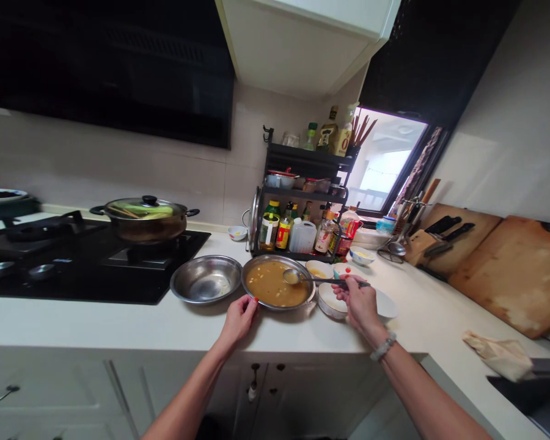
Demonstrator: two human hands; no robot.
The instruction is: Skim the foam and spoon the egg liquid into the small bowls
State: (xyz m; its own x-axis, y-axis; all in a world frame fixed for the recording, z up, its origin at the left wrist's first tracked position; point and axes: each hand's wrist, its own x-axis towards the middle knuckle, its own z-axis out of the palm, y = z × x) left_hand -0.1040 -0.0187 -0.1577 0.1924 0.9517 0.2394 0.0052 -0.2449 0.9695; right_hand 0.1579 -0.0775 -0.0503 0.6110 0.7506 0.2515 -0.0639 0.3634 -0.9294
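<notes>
A steel bowl [256, 272] full of brown sauce sits on the white counter in front of me. My left hand [239, 318] grips its near rim with closed fingers. My right hand [357, 299] is closed around the dark handle of a metal spoon [297, 277], whose bowl hovers over the sauce at the right side. Just under my right hand stands a small white bowl [330, 302] on a white plate [387, 305].
An empty steel bowl [206, 278] lies left of the sauce bowl. A lidded pot [144, 220] stands on the black hob [87, 263]. Behind are a black rack [302, 208] of bottles, small bowls, a knife block [421, 241], wooden boards [517, 269] and a cloth [499, 354] by the sink.
</notes>
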